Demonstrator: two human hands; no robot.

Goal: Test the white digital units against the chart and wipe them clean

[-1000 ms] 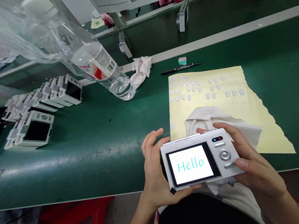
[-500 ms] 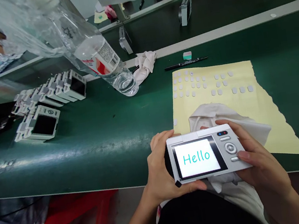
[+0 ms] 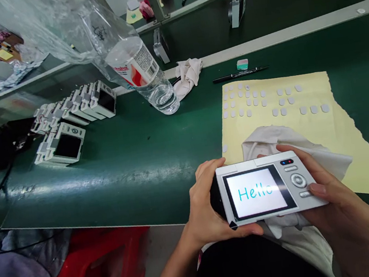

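A white camera is held level between both hands, its lit screen reading "Hello". My left hand grips its left end, thumb under the lower edge. Wrapped round the right end is my right hand, with its thumb by the lower button beside the round dial. Behind the camera lies a white cloth on a torn yellow sheet that bears several small pale stickers. A black pen and a small green-and-white block lie beyond the sheet.
Several white cameras stand in rows at the left of the green table. A plastic bottle in clear film leans in from the upper left. Near it is a crumpled cloth. A red stool is below the table edge.
The whole view has shifted, so the table items and both hands appear further right. Both hands still hold the camera, and its screen still shows "Hello".
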